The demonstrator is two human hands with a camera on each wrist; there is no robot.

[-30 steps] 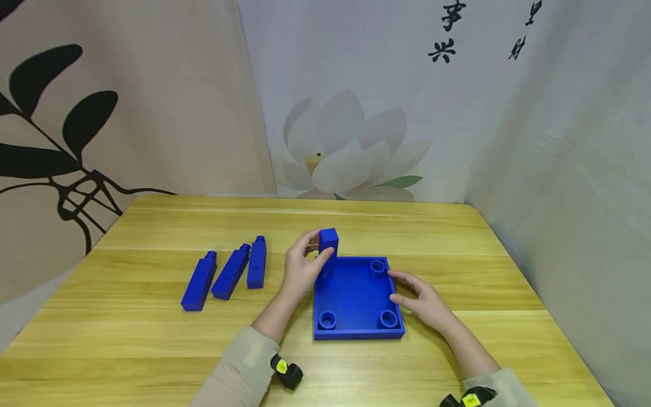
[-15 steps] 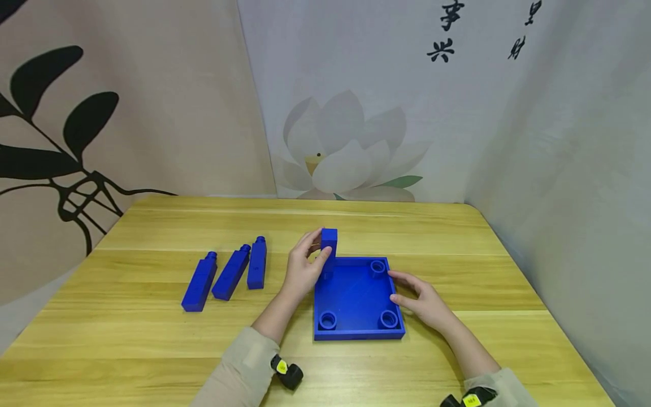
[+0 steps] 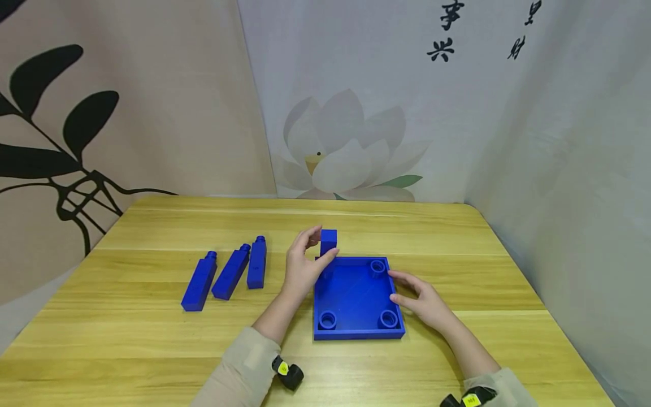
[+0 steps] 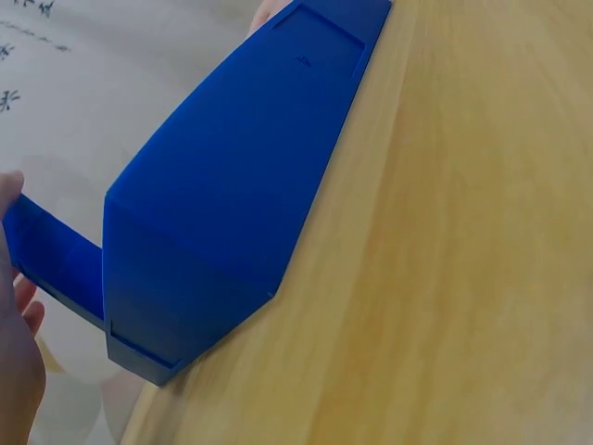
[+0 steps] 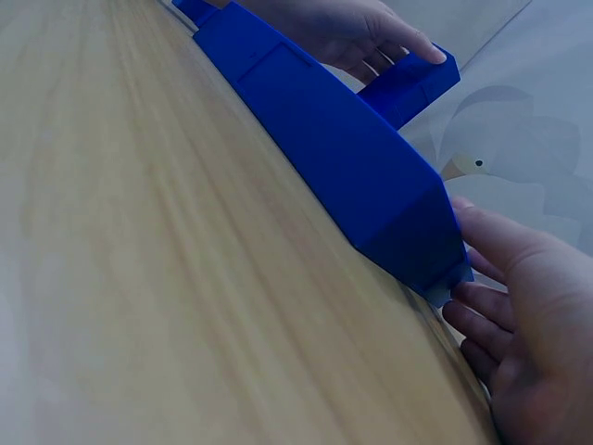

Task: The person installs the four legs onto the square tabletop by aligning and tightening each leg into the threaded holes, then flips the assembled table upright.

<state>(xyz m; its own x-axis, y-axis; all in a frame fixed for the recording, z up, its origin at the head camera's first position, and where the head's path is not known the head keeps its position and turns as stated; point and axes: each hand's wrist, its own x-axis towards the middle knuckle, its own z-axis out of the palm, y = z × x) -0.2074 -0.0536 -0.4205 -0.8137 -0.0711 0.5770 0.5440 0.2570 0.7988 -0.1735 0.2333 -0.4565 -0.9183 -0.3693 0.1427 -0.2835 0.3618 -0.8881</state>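
A blue square tabletop [image 3: 356, 294] lies upside down on the wooden table, its raised rim and round corner sockets facing up. At its far left corner a blue table leg [image 3: 328, 239] stands upright. My left hand [image 3: 301, 268] holds this leg between thumb and fingers; in the right wrist view the thumb lies against the leg's upper end. The leg's lower end is hidden behind the hand in the head view. My right hand [image 3: 418, 298] grips the right edge of the tabletop, with thumb and fingertips against its side.
Several more blue legs with narrow round ends lie to the left: a left one [image 3: 199, 282], a middle one [image 3: 231, 273] and a right one [image 3: 256, 264]. A cloth backdrop [image 3: 386, 102] hangs behind the wooden table [image 3: 168, 362].
My left thumb shifts across the leg and its fingers loosen slightly around it, while the leg stays upright at the corner. My right hand and the tabletop stay in place.
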